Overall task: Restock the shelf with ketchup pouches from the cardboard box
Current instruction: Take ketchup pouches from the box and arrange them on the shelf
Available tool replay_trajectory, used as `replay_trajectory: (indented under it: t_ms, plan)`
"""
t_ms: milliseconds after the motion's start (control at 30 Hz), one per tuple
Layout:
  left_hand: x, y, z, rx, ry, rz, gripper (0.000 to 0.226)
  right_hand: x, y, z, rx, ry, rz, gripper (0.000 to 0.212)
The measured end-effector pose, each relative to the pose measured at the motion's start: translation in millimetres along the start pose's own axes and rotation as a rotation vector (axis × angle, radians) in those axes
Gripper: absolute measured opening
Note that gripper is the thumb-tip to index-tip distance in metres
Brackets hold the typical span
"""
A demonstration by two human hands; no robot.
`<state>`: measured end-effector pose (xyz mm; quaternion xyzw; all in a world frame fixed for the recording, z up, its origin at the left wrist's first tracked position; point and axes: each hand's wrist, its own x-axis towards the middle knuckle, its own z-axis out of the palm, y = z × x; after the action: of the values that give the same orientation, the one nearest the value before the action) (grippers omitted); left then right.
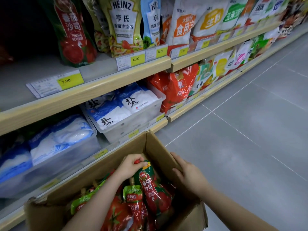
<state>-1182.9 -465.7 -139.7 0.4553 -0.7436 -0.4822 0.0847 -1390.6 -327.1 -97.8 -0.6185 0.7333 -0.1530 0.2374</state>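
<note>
Upper shelf [50, 104], far left: one ketchup pouch on the shelf [73, 34], red and green, standing upright behind a yellow price tag [70, 80] that reads 7.90. The shelf space to its left is dark; I cannot tell what stands there.

Upper shelf, centre: salad dressing pouches [124, 25], upright, side by side, with yellow 12.00 tags on the rail below them.

Upper shelf, right: white starch bags [183, 22] with orange, yellow and green labels, in a row running off to the right.

Lower shelf, left to centre: clear plastic bins [133, 124] holding blue and white salt bags [138, 100], lying flat.

Lower shelf, right: red flour bags [178, 87], leaning, then mixed packets further along.

Floor, bottom centre: cardboard box [156, 147], flaps open, set against the lowest shelf rail, on the grey tiled floor [250, 122].

In the box: ketchup pouches [131, 205], red with green tops, piled loosely, spouts pointing towards the shelf.

My left hand [130, 165]: inside the box, fingers curled and clamped on the red cap end of one ketchup pouch [153, 189], which lies tilted on top of the pile.

My right hand [188, 174]: on the right wall of the box, fingers bent over its top edge, gripping the cardboard.
</note>
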Motion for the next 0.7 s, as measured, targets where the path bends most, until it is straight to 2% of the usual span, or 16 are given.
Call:
replay_trajectory:
  t_ms: [167,300,433,500,600,700]
  plan:
    - [-11.6,39.6,-32.3,0.086,0.015,0.108,0.019,-1.5,-7.7,-8.7,0.06,-0.038,-0.014,0.055]
    - [-21.7,70.4,-50.7,0.12,0.043,0.201,0.023,6.7,-27.6,-21.3,0.205,-0.058,-0.011,0.066]
    - [-29.7,111.6,-73.6,0.197,0.106,0.307,0.024,27.8,-63.3,-40.5,0.329,-0.066,-0.151,0.076]
    - [-34.3,133.0,-88.5,0.241,0.149,0.352,0.024,37.9,-78.5,-51.6,0.43,-0.067,-0.154,0.078]
    - [-43.6,158.9,-106.3,0.232,0.175,0.401,0.019,48.6,-94.0,-61.3,0.509,-0.081,-0.117,0.071]
    - [-51.2,174.5,-113.2,0.202,0.192,0.425,0.012,53.3,-103.4,-65.1,0.491,-0.067,-0.107,0.048]
